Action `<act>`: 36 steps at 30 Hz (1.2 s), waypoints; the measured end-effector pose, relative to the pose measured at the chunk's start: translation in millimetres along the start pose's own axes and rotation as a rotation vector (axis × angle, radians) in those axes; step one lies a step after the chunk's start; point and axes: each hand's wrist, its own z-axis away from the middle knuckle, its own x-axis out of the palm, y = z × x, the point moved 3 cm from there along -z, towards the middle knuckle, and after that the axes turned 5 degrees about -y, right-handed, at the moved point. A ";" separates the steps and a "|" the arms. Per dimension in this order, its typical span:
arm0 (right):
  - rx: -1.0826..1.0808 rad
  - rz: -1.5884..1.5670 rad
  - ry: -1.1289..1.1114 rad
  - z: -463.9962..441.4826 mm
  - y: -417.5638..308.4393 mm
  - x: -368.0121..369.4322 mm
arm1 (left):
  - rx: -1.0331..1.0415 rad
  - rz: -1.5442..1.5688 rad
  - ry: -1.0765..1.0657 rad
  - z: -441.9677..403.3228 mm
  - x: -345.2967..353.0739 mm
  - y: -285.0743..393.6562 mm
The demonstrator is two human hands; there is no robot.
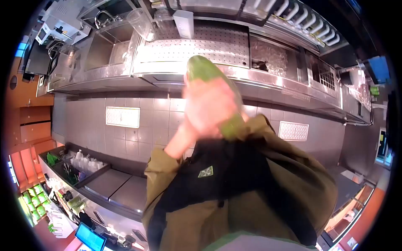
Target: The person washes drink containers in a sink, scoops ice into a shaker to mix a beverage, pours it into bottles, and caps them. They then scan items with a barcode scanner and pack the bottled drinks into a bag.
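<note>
A long, rounded shaker (202, 69) with green contents is held tilted in front of my chest and is blurred by motion. My left hand (209, 104) wraps round its middle, the fingers smeared. My right hand (246, 117) is at the shaker's lower end near the right cuff, mostly hidden behind the shaker and sleeve. Green also shows at the shaker's lower end, below my left hand. The far end of the shaker points up toward the steel counter, apart from it.
Beyond the tiled floor runs a steel counter with a perforated drain board (201, 46), a sink (119, 52), an ice bin (270, 58) and a clear pitcher (141, 25). White handles (307, 23) line the back right. Behind on the left stands another counter with cups (86, 162).
</note>
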 end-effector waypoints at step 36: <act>-0.006 -0.019 0.142 -209.3 31.0 0.3 | 0.018 0.027 0.171 -7.3 -105.7 -178.4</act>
